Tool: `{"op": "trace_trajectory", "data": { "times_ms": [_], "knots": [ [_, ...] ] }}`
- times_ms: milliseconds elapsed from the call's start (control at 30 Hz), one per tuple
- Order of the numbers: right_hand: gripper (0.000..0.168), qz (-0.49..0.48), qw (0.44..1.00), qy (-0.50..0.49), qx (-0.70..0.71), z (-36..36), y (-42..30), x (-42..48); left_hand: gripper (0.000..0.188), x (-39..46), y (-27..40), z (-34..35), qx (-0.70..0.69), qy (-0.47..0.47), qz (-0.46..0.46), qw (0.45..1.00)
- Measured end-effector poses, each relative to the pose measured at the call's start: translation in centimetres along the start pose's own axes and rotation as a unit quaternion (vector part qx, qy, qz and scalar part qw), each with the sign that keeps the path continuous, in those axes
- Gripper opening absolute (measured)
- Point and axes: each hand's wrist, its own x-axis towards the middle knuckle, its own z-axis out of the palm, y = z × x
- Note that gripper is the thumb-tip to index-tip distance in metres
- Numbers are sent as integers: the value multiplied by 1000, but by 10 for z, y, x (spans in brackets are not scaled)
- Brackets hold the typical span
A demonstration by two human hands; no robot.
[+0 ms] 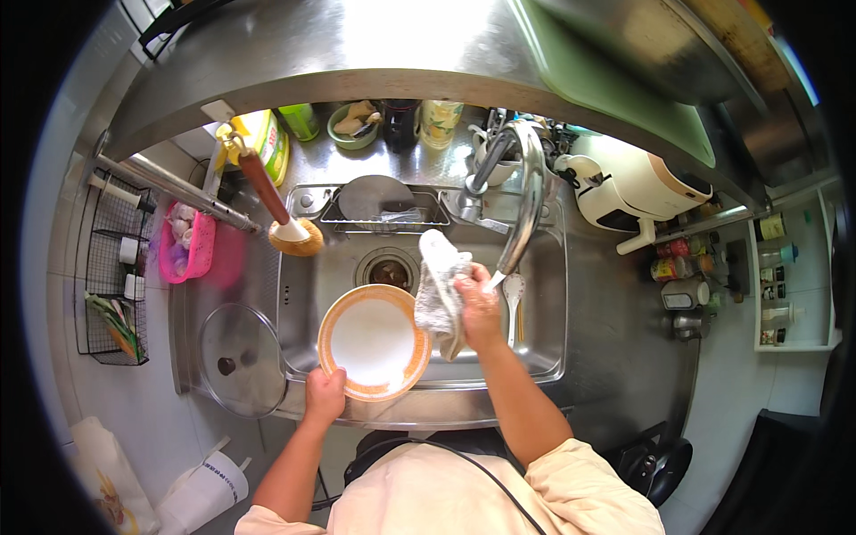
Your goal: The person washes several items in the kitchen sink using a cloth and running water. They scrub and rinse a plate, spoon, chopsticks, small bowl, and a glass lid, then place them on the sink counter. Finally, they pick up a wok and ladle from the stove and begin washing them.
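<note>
My left hand point(326, 396) grips the lower left rim of a white plate point(372, 340) with a patterned orange border. The plate is held over the front of a stainless steel sink point(309, 321). Under the tap's spout, my right hand point(481, 301) clutches a grey-white dishcloth point(439, 304), just right of the plate. Water runs from the curved chrome faucet point(525, 221) onto that hand. A white spoon point(513, 301) and chopsticks point(520, 324) lie in the basin at the right. Behind the plate is the sink drain point(388, 271).
A wooden-handled brush point(267, 194) hangs at the upper left. A glass lid point(244, 368) rests left of the sink. A wire rack point(384, 217) holds a dark round disc. A steel shelf point(334, 87) spans the back, with a white appliance point(628, 187) beneath at right.
</note>
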Motion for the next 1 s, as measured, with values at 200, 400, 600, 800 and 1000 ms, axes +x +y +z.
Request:
{"op": "trace_trajectory", "data": {
  "times_ms": [200, 400, 600, 800, 1000],
  "knots": [
    [35, -98, 965, 118, -215, 47, 60, -1, 25, -6, 24, 52, 42, -57, 31, 997],
    [37, -33, 967, -75, -243, 39, 67, -41, 24, 8, 51, 95, 8, -56, 94, 994],
    [36, 38, 687, -242, -684, -57, 18, -40, 26, 20, 52, 108, 57, -118, 37, 991],
    [42, -137, 783, -100, -598, -83, -3, -13, 25, 10, 47, 146, -81, -173, -55, 980],
    [60, -175, 710, -61, -679, -81, -10, -60, 24, 14, 55, 156, -179, -163, -111, 964]
  ]
}}
